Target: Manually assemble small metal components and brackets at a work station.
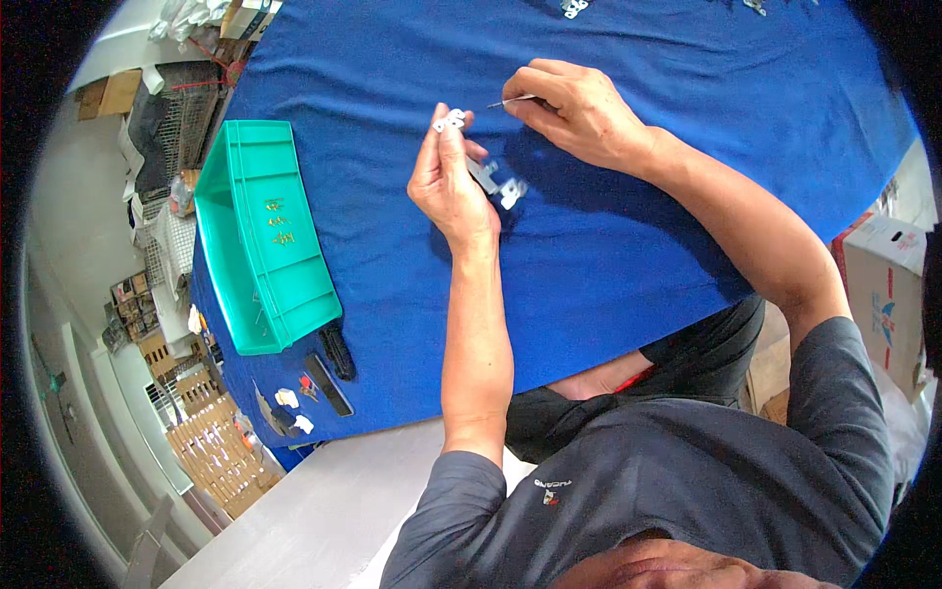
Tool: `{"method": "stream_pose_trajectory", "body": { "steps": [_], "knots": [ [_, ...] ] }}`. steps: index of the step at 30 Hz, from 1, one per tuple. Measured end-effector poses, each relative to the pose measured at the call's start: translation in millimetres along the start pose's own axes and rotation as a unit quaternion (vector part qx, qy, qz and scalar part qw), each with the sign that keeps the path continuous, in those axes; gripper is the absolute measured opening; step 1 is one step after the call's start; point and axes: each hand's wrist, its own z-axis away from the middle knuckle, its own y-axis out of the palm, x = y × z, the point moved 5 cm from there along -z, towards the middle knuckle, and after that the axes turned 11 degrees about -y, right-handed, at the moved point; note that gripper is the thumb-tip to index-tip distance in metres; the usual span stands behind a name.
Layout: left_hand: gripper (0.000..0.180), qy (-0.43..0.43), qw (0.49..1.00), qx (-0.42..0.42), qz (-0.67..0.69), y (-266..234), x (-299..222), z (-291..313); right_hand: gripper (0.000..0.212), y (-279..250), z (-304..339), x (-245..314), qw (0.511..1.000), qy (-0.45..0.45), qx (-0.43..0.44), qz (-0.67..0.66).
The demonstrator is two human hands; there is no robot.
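My left hand (454, 191) is closed around a silvery-white metal piece (511, 193) shaped like a hinge or bracket; its exact kind is not clear. One end shows above my thumb, while the other, blurred, sticks out past the right side of my palm. To the right, my right hand (581, 110) pinches a thin metal tool (512, 100) with a dark, narrow tip. That tip points left at the metal piece, with a gap between them. Most of the tool is hidden by my fingers.
A blue cloth (628, 265) covers the table. At left stands a green plastic bin (294, 306) with small brass-coloured pieces (279, 224) on its side. Nearer lie a black bar (327, 385) and small white scraps (287, 398). More metal pieces (574, 8) lie at the far edge.
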Motion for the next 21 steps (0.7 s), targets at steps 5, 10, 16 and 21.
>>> {"method": "stream_pose_trajectory", "body": {
  "steps": [5, 10, 16, 21],
  "knots": [
    [0.032, -0.027, 0.999, 0.031, 0.022, 8.5, 7.0, 2.2, 0.011, 3.4, 0.6, -0.4, 1.0, -0.006, 0.019, 0.008],
    [0.029, -0.025, 0.998, 0.037, 0.035, 12.8, 6.1, 5.0, 0.011, 4.8, 1.8, -1.3, 1.0, -0.004, 0.021, 0.018],
    [0.027, -0.041, 0.996, 0.03, 0.074, 9.2, 9.0, 3.2, 0.011, 1.0, 0.0, 1.9, 1.0, -0.003, 0.02, 0.003],
    [0.025, -0.06, 0.994, 0.02, 0.092, 14.0, 7.8, 6.1, 0.012, 4.7, 2.4, 0.4, 0.999, -0.012, 0.028, 0.029]
  ]
}}
